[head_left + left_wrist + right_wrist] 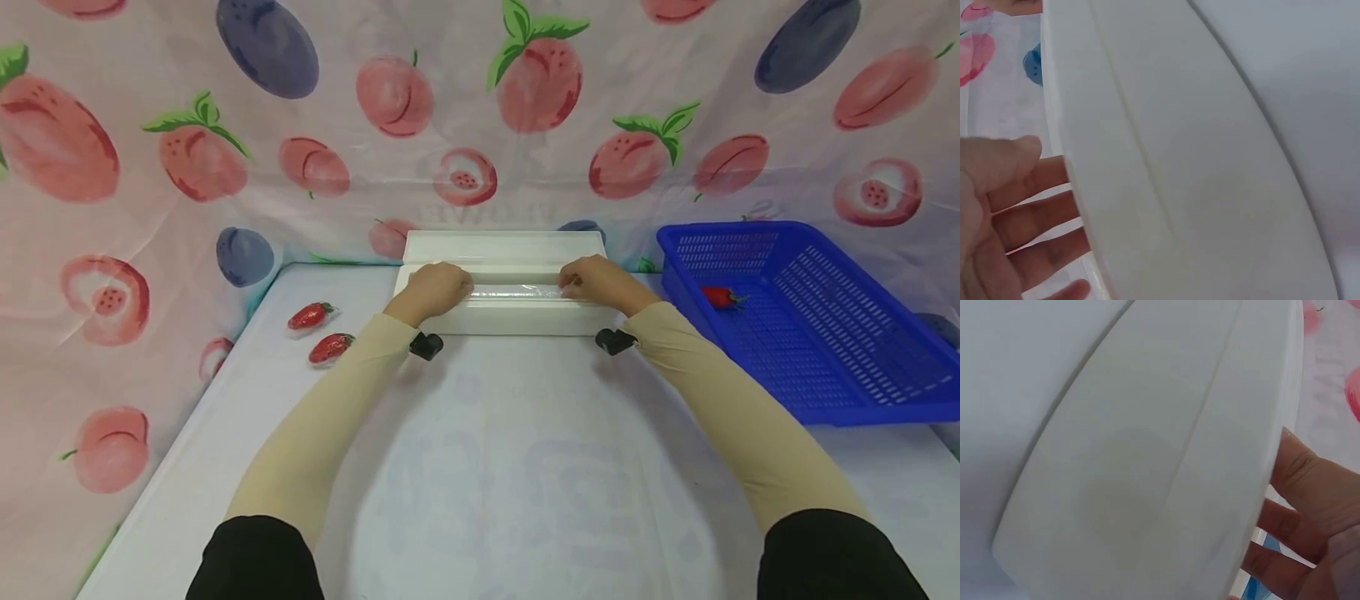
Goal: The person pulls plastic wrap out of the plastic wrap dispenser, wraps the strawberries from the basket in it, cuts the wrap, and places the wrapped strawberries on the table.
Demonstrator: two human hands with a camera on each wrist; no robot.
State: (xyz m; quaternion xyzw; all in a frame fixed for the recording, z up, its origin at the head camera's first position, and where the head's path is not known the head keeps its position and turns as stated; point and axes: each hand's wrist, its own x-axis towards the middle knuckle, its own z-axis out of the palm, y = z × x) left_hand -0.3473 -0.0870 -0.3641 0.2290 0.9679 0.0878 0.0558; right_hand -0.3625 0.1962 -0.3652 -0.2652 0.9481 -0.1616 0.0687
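A white cling film dispenser (525,320) lies along the back of the table with its lid (504,247) raised. Clear film (516,292) shows in its long opening. At the left end, my left hand (441,287) reaches over the front wall; in the left wrist view its fingers (1038,215) look fairly straight, tips hidden behind the wall. My right hand (600,282) is at the right end of the opening. In the right wrist view its thumb and fingers (1285,525) pass behind the wall, so whether they pinch the film is hidden.
Two red strawberries, the upper (311,315) and the lower (331,348), lie in clear film left of my left arm. A blue plastic basket (885,414) stands at the right with one bare red strawberry (722,297) inside. A fruit-print cloth (487,92) hangs behind the white table (540,467).
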